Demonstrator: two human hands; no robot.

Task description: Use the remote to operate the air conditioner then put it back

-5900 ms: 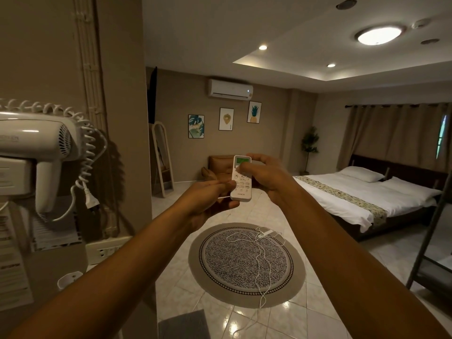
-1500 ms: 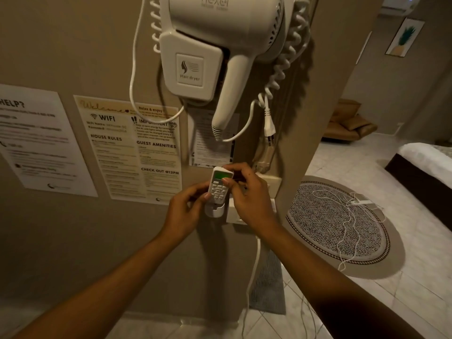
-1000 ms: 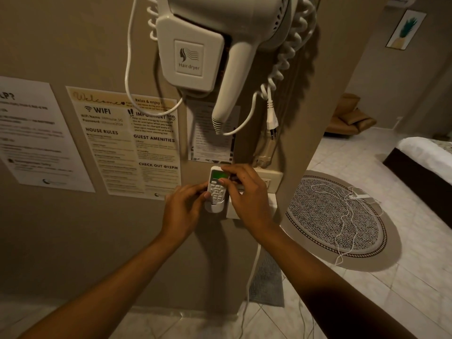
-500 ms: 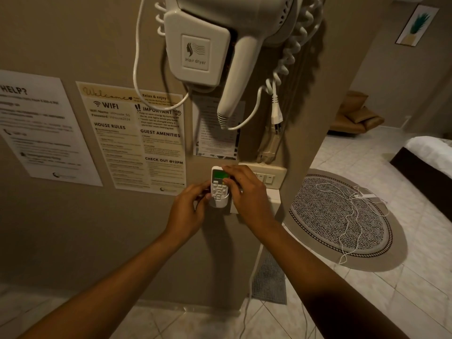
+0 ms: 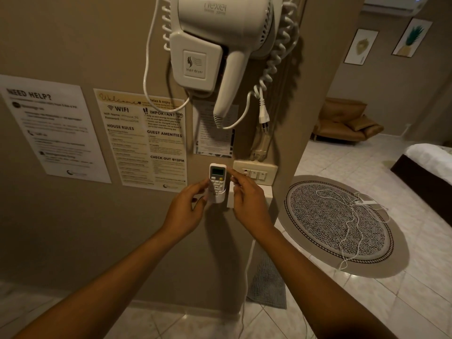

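The AC remote (image 5: 217, 178) sits upright in its little wall holder (image 5: 218, 197), right under the hair dryer (image 5: 220, 40). Left hand (image 5: 189, 209) has fingers loosely curled at the holder's edge; right hand (image 5: 247, 199) looks open beside it, not gripping. Risk I'd guess: a careless pull-away snags the remote and tips it out onto the tile.
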